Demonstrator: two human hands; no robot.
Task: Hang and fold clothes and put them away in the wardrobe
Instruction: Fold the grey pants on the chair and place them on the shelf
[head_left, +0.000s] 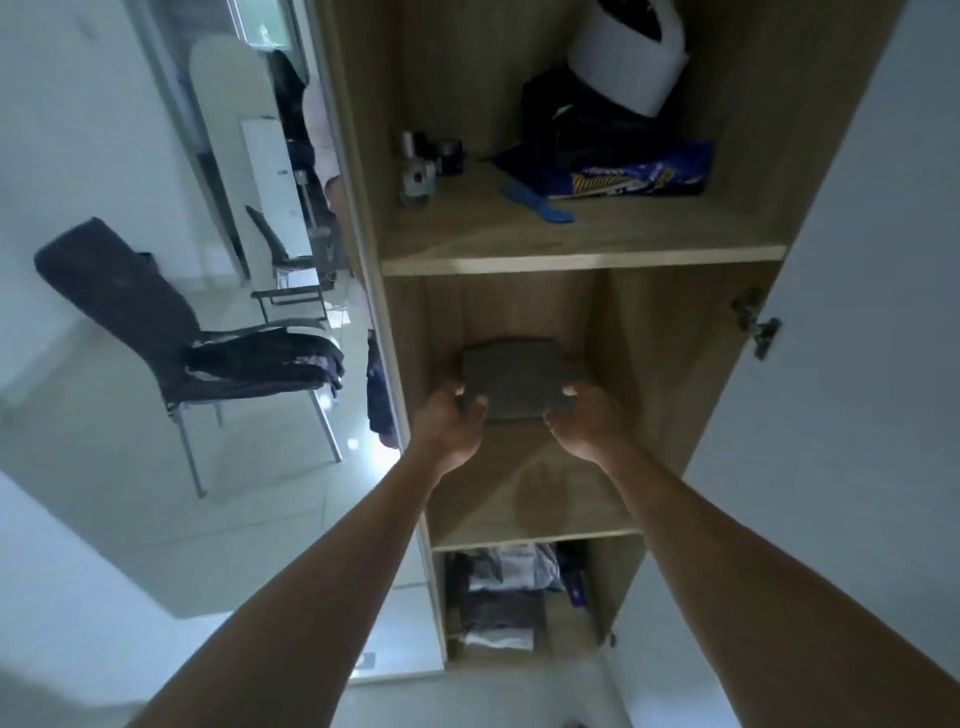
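1. One folded grey garment (511, 376): flat, squared, compact, on middle wardrobe shelf (535, 514).
2. Left hand (449, 423) grip grasps its left edge.
3. Right hand (582, 418) grip grasps its right edge.

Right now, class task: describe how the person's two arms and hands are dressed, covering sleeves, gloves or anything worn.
Both forearms are bare along all of their visible length: no sleeves show. The left hand and right hand wear no gloves. No watch, bracelet or ring can be seen, though the picture is dim and slightly blurred.
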